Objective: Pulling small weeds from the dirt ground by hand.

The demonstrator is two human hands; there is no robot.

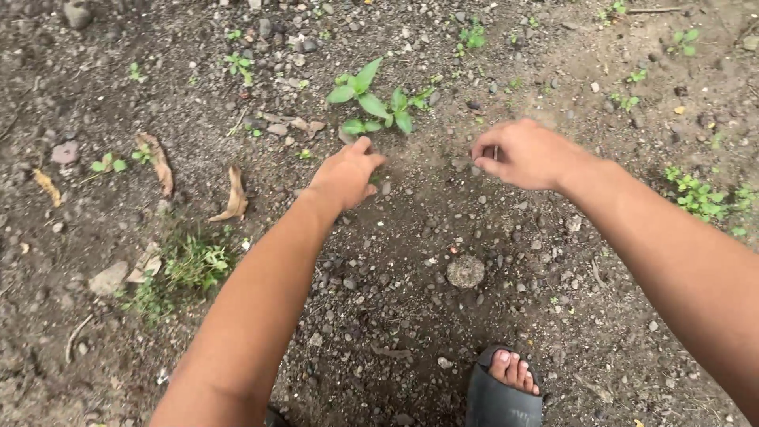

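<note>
Bare stony ground [411, 237]. Left hand [345, 175] stretched forward, fingers loosely together, holding nothing, tips just short of a small broad-leaved seedling [371, 103]. Right hand [526, 154] curled, fingertips pinched together; whether it grips anything cannot be told. Dry leaves [236, 196] left; sandalled foot [506, 387] below.

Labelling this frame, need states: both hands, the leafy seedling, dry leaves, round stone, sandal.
left hand: palm down, fingers loosely curled, reaching at the seedling's base, holding nothing visible
right hand: fingers pinched together, above the soil; anything held is too small to tell
leafy seedling: upright, rooted in the soil, leaves green
dry leaves: brown, curled, lying loose on the ground
round stone: resting on the soil, untouched
sandal: dark, worn on a foot, toes showing
</note>
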